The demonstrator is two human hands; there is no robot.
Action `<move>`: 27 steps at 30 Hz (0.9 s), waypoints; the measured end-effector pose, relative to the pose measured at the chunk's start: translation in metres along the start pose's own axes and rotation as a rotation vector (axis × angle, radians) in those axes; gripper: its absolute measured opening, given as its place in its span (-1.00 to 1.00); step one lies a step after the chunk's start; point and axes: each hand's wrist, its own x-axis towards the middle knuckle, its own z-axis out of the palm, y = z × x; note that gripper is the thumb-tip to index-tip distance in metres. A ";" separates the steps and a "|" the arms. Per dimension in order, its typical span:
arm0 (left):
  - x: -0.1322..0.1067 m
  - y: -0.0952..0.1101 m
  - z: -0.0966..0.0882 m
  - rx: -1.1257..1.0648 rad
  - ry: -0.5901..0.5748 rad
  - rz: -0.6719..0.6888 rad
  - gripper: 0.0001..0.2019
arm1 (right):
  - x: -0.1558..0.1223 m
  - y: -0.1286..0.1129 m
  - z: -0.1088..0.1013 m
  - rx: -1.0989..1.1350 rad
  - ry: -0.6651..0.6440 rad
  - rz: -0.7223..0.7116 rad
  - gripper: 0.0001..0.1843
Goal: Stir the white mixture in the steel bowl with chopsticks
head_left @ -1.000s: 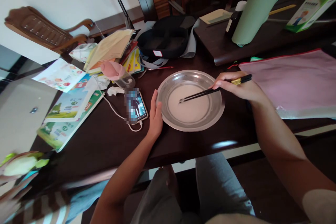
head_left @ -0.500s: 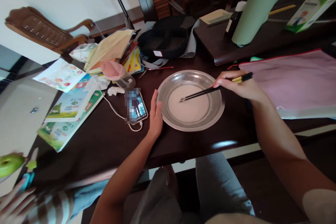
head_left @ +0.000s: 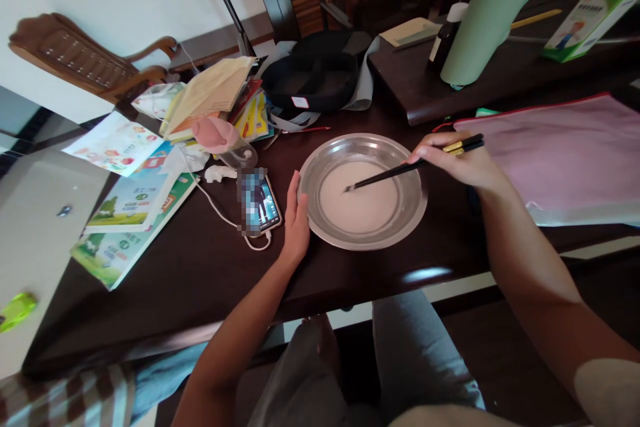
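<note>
A round metal basin (head_left: 367, 240) stands on the dark table, with a layer of cloudy whitish liquid (head_left: 365, 210) in it. My left hand (head_left: 297, 227) holds the basin's left side, thumb at the rim and fingers along the outer wall. Over the basin's right rim, my right hand (head_left: 443, 157) is closed around a pair of black chopsticks (head_left: 390, 175) with gold bands. Their tips are close together and meet the liquid near the middle of the basin.
Left of the basin lie a phone (head_left: 260, 203) on a white cable, a pink-lidded cup (head_left: 223, 140) and books (head_left: 125, 233). Behind it sits a black case (head_left: 313, 83). A pink zip bag (head_left: 560, 160) lies right. A striped sleeve (head_left: 95, 393) of another person shows lower left.
The chopstick tips have shifted slightly right and up in the liquid. The other person's hand, with a green fruit and a knife near it, has left the lower left.
</note>
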 end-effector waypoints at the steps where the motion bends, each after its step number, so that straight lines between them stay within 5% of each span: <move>1: 0.000 0.000 0.000 0.000 0.001 0.001 -0.36 | 0.000 0.002 -0.003 0.012 0.060 -0.010 -0.68; 4: 0.000 0.000 0.000 0.012 -0.001 0.002 -0.35 | 0.000 0.008 -0.012 0.122 0.144 -0.029 -0.58; 9: -0.001 0.002 0.000 0.052 0.010 0.003 -0.37 | -0.001 0.004 -0.001 0.040 -0.093 -0.017 -0.64; 11: -0.001 0.002 0.001 0.050 0.012 0.003 -0.36 | 0.000 0.003 0.004 -0.008 -0.092 -0.027 -0.67; 17: 0.001 -0.001 -0.001 0.024 0.002 0.005 -0.38 | 0.002 0.010 -0.011 0.098 0.192 -0.045 -0.63; 23: 0.001 -0.002 0.001 0.022 0.007 0.008 -0.38 | -0.001 0.004 -0.001 0.018 -0.130 -0.027 -0.65; 27: 0.001 -0.002 0.001 0.027 0.007 0.012 -0.36 | 0.001 0.007 -0.002 -0.006 0.025 -0.030 -0.65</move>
